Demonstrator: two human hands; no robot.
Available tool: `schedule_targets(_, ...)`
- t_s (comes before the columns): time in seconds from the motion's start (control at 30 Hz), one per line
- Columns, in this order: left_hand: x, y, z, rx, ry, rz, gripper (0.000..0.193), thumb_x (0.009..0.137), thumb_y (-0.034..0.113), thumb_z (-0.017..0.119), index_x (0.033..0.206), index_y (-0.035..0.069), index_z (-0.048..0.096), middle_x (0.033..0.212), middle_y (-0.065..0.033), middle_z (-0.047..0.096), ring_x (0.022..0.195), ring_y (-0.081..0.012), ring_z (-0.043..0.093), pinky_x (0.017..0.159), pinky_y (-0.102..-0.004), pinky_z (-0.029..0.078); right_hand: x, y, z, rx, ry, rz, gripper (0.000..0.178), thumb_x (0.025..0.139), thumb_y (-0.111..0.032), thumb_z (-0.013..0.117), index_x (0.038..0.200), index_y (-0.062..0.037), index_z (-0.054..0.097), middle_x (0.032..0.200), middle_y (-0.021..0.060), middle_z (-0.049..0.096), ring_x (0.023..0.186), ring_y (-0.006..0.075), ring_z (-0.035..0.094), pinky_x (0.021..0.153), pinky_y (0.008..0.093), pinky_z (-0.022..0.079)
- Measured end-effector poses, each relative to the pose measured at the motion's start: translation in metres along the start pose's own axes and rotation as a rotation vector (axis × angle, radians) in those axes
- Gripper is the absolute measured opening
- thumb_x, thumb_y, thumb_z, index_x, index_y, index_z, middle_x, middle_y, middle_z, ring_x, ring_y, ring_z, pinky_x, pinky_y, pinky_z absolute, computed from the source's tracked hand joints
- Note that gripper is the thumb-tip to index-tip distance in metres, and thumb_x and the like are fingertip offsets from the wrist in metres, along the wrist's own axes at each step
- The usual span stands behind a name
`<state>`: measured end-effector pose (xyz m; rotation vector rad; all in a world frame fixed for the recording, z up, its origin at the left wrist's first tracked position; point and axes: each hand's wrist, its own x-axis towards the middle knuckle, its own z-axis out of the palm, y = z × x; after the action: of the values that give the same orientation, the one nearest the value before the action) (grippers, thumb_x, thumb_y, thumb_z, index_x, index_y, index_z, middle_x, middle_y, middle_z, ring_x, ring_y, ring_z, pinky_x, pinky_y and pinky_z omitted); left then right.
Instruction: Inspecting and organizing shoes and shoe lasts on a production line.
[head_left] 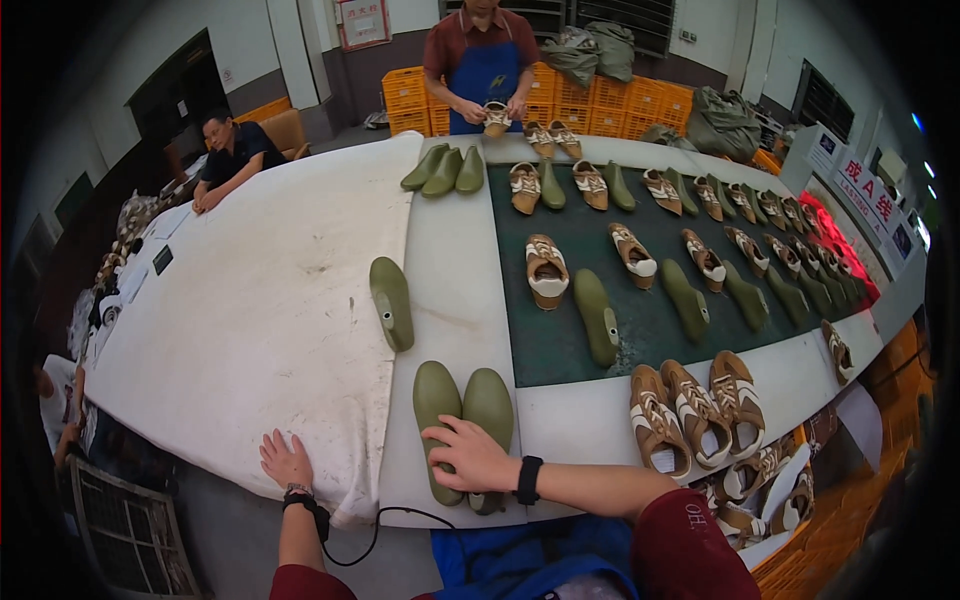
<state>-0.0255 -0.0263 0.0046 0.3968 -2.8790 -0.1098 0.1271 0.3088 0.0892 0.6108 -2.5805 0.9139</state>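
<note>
My left hand lies flat on the white cloth cover at the table's near edge, fingers spread, holding nothing. My right hand reaches over a pair of green shoe lasts at the near edge. Its fingers curl round the left shoe last, and its palm covers part of the right shoe last; the grip underneath is hidden. Another green last lies farther off, beside the cloth's edge. Three brown-and-white sneakers stand together to the right of my right hand.
A dark green conveyor belt carries rows of sneaker uppers and green lasts. Three lasts stand at the far side. Across the table, a person in a blue apron holds a shoe. Another person leans on the table at the far left. Orange crates are stacked behind.
</note>
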Motion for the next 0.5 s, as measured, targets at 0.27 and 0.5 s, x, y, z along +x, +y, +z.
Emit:
schedule_targets(0.27, -0.003, 0.009, 0.007, 0.005, -0.003, 0.032, 0.049, 0.089, 0.04, 0.043, 0.13, 0.012, 0.042, 0.139, -0.0109, 0.035, 0.129, -0.0304, 0.03, 0.104, -0.0466, 0.023, 0.031, 0.047, 0.006, -0.093, -0.001, 0.103, 0.015, 0.071, -0.021, 0.056, 0.071, -0.0093, 0.065, 0.107, 0.0078, 0.058, 0.11, 0.0338, 0.046, 0.088, 0.0442, 0.039)
schedule_targets(0.5, 0.001, -0.011, 0.007, 0.068, 0.008, 0.019, 0.048, 0.089, 0.038, 0.044, 0.129, 0.012, 0.043, 0.137, -0.0121, 0.039, 0.125, -0.0322, 0.035, 0.098, -0.0491, 0.031, 0.042, 0.066, 0.005, -0.015, 0.091, 0.051, 0.011, 0.069, -0.018, 0.057, 0.067, -0.0082, 0.062, 0.099, 0.0068, 0.059, 0.101, 0.0297, 0.05, 0.078, 0.039, 0.046)
